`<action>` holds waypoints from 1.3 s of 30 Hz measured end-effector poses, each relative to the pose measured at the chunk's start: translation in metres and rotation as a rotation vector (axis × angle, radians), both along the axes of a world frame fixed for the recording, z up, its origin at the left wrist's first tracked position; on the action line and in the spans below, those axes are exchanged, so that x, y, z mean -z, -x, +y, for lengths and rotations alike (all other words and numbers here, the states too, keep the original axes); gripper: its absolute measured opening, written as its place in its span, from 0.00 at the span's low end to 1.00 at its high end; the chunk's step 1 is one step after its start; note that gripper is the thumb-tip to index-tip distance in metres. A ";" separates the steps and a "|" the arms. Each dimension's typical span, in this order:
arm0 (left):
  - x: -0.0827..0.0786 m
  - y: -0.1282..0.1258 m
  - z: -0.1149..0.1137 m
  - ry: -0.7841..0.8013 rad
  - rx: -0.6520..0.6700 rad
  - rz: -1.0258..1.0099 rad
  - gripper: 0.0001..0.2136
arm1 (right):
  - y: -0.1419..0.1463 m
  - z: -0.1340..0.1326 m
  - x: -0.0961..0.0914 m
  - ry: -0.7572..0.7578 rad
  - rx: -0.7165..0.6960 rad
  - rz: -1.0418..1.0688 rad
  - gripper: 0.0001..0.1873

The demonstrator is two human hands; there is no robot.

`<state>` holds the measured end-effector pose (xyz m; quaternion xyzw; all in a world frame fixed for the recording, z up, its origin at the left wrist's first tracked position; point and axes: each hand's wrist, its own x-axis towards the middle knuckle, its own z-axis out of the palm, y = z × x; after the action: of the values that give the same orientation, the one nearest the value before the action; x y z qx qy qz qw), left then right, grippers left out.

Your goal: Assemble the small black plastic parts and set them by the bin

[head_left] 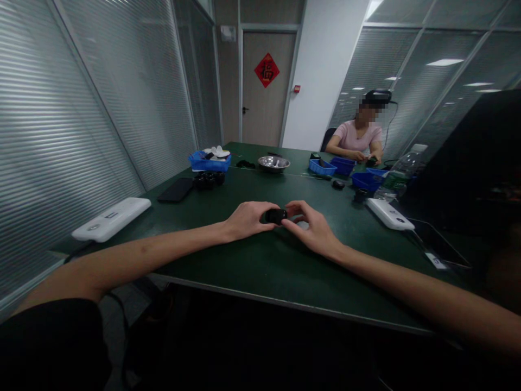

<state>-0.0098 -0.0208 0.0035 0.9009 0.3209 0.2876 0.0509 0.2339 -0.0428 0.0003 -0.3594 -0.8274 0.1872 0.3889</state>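
Just above the middle of the green table, a small dark black piece (276,216) sits between my two hands; its exact kind is too dark to make out. My left hand (249,220) is closed round its left end, thumb and fingers pinching it. From the other side, my right hand (310,227) has its thumb and curled index finger at the right end of the black piece. A small pale patch shows under the right fingers; I cannot tell what it is.
On the green table (244,260) stand a metal bowl (274,164), a blue basket (209,162) and several blue bins (322,166). White power banks (112,219) lie at both sides. A bottle (399,176) stands right. A co-worker (358,136) sits at the far right.
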 end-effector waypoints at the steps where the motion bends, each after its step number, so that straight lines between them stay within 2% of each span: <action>1: 0.000 0.000 0.000 -0.002 -0.004 0.004 0.20 | 0.000 0.000 0.000 0.019 0.018 -0.016 0.16; 3: 0.001 0.000 0.001 -0.002 -0.001 0.010 0.20 | -0.001 0.000 0.000 0.025 0.005 -0.049 0.14; 7: 0.003 0.001 0.002 0.009 0.020 -0.001 0.21 | -0.002 0.000 -0.001 -0.099 -0.067 -0.075 0.15; 9: 0.003 0.001 0.002 0.011 0.017 -0.007 0.21 | -0.002 -0.002 -0.001 -0.130 -0.053 -0.066 0.16; 14: 0.002 0.000 0.002 0.013 0.016 0.015 0.21 | 0.000 -0.003 -0.002 -0.047 0.008 -0.078 0.14; 20: 0.003 0.000 0.002 -0.005 0.015 0.017 0.22 | -0.001 -0.003 -0.002 -0.180 -0.079 -0.122 0.13; 22: 0.002 0.000 0.002 -0.003 0.013 0.013 0.22 | 0.000 -0.004 -0.002 -0.165 -0.022 -0.097 0.17; 24: 0.001 0.000 0.001 0.002 0.007 0.014 0.21 | 0.000 -0.003 -0.002 -0.085 0.027 -0.084 0.16; 27: 0.001 0.000 0.001 -0.004 0.001 0.021 0.20 | 0.000 -0.003 -0.001 0.003 0.013 -0.107 0.14; 33: 0.003 0.000 0.003 -0.014 0.013 0.007 0.20 | 0.000 -0.004 -0.001 -0.165 -0.059 -0.122 0.16; 37: 0.004 0.000 0.003 -0.017 0.004 0.017 0.21 | 0.000 -0.004 0.000 -0.115 0.003 -0.106 0.15; 39: 0.004 0.000 0.003 -0.010 0.007 0.019 0.21 | 0.001 -0.004 -0.001 -0.126 -0.024 -0.121 0.12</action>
<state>-0.0102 -0.0176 -0.0002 0.9050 0.3169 0.2804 0.0442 0.2333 -0.0472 0.0010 -0.3348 -0.8638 0.1176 0.3577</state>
